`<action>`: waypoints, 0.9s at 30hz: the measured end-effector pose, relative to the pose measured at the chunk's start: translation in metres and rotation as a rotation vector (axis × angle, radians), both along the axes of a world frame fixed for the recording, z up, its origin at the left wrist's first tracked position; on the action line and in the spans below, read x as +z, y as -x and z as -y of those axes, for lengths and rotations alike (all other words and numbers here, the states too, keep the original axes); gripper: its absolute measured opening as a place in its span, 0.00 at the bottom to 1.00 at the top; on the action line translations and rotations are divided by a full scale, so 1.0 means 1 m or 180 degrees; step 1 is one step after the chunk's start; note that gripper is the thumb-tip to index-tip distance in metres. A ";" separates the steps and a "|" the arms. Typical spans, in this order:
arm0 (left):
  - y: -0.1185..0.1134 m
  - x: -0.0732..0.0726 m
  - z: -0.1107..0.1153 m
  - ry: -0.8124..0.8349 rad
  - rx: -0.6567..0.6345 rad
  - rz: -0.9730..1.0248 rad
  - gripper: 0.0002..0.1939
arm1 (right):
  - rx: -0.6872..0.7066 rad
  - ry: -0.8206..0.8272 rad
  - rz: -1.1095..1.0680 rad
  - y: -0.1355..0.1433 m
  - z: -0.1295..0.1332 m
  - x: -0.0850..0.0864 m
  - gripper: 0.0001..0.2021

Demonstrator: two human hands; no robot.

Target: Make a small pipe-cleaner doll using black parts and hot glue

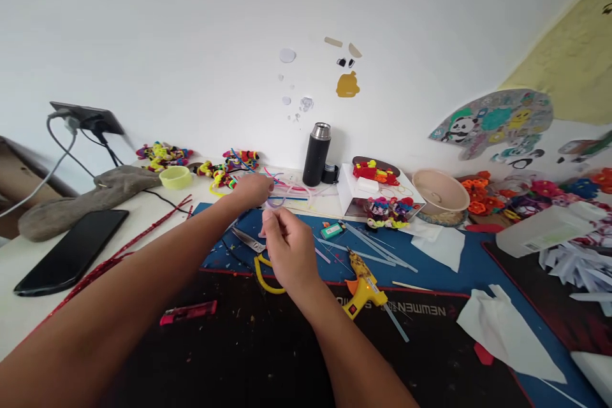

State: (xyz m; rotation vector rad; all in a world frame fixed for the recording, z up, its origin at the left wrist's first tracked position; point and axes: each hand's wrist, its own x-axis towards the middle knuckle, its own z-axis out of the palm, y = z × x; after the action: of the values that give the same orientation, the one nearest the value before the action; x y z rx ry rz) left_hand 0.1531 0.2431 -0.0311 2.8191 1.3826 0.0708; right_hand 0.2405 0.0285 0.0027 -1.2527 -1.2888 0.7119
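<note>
My left hand (pixel 255 191) reaches over the back edge of the blue mat, its fingers curled and partly hidden; I cannot make out what is in them. Nearer to me, my right hand (pixel 291 248) is closed, thumb uppermost, on a thin pale purple pipe cleaner (pixel 277 203) that curves up between the hands. Beyond them lie loose pink, white and blue pipe cleaners (pixel 299 190). Scissors (pixel 248 240) and a bent yellow pipe cleaner (pixel 262 277) lie beside my right hand. A yellow glue gun (pixel 363 287) rests to its right.
Glue sticks (pixel 377 245) and a small green box (pixel 332 230) lie right of my hands. A black flask (pixel 317 156) stands by the wall, beside a white box (pixel 351 194). A phone (pixel 71 252), red pipe cleaners (pixel 143 239) and a red cutter (pixel 189 312) are on the left.
</note>
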 end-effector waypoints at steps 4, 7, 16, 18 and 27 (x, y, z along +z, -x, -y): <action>-0.003 0.001 0.004 -0.0114 -0.0096 -0.0034 0.12 | -0.0047 -0.0048 0.0297 0.002 0.002 0.003 0.20; -0.001 0.014 0.007 -0.0274 -0.0168 0.0029 0.13 | -0.0040 -0.0076 0.0477 0.004 0.003 0.003 0.20; 0.022 0.057 0.003 -0.0251 -0.0087 0.0627 0.11 | 0.0020 -0.0075 0.0890 0.009 0.006 0.003 0.21; 0.031 0.059 0.001 -0.0167 0.0124 0.0918 0.13 | 0.0055 -0.0022 0.0973 0.010 0.006 0.002 0.21; 0.073 0.064 0.032 0.1519 0.0579 0.3887 0.15 | 0.0209 0.0119 0.0798 0.011 0.005 -0.004 0.21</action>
State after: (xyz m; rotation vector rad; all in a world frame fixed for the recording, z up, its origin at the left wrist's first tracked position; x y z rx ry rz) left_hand 0.0806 0.2111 0.0330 1.6292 1.0593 1.0628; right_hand 0.2295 0.0238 -0.0009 -1.3673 -1.5327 0.6422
